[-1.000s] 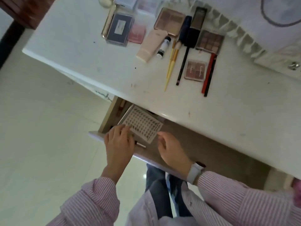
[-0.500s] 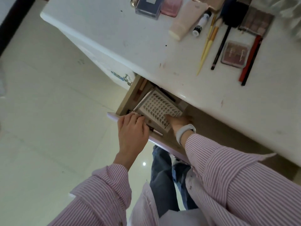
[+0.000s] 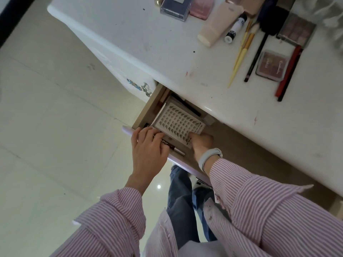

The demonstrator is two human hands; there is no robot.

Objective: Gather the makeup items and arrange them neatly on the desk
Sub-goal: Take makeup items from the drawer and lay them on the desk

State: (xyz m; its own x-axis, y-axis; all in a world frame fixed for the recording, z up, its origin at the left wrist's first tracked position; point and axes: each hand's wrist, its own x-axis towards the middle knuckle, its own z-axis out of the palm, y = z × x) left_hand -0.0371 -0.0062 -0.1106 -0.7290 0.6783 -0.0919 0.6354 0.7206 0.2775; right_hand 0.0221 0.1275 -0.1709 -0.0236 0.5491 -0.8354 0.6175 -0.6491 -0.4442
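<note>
The lash tray [image 3: 179,125] lies in the open drawer [image 3: 143,110] under the table [image 3: 141,43], and my right hand [image 3: 201,140] is at its near corner, fingers tucked under the edge, so I read that grip as closed on the tray, though the fingertips are hidden. My left hand [image 3: 148,149] rests flat on the drawer front, fingers straight, holding nothing, with a brown pen [image 3: 171,146] just beside it inside the drawer.

On the table I count one cream tube [image 3: 218,26], one small white bottle [image 3: 234,29], two yellow-handled brushes [image 3: 239,58], one black brush [image 3: 257,56], two pencils, red and black [image 3: 288,71], two shadow palettes [image 3: 271,65] and two boxes at the far edge, one dark [image 3: 174,6], one pink [image 3: 201,7].

Since half a second ago my right hand has slid further under the tray's corner; the left hand has stayed put.
</note>
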